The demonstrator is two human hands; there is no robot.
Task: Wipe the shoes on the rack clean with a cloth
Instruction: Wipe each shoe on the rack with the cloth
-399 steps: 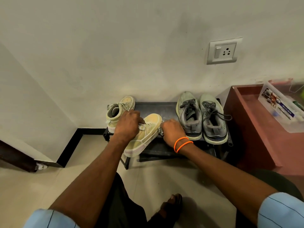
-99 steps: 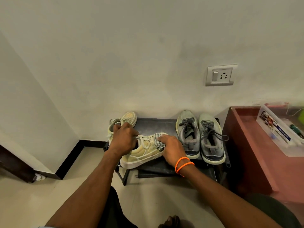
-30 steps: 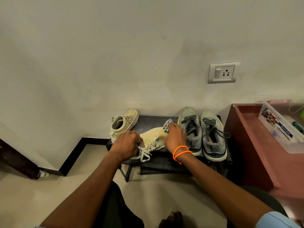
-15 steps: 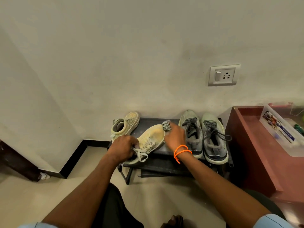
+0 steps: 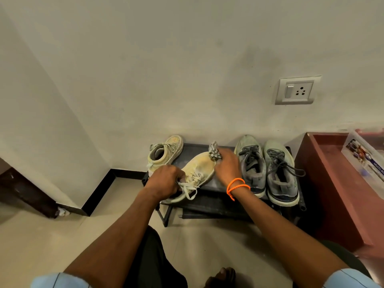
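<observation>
In the lower middle of the frame, the left hand [image 5: 165, 180] is gripping a pale yellow sneaker [image 5: 198, 171] at its heel end, with the fingers curled around the opening near the loose white laces. The sneaker is lying tilted over the front left part of the black shoe rack [image 5: 218, 201], with its toe pointing toward the upper right. Just right of the sneaker's toe, the right hand [image 5: 227, 166] is pinching a small checked cloth [image 5: 214, 152], bunched in its fingers, and the cloth is touching the toe of the sneaker. Two orange bands [image 5: 236, 185] are sitting on the right wrist.

The second yellow sneaker [image 5: 166, 152] is standing at the back left of the rack, near the wall, with its toe toward the wall. On the right part of the rack, a pair of grey running shoes [image 5: 268, 169] is standing side by side, with dark laces, and the toes are pointing to the wall.

In the upper right of the frame, a switch and socket plate [image 5: 296, 91] is sitting on the wall. At the right edge, a reddish-brown cabinet [image 5: 336, 183] is standing just beside the rack, and a clear plastic box [image 5: 365, 156] is lying on top of it.
</observation>
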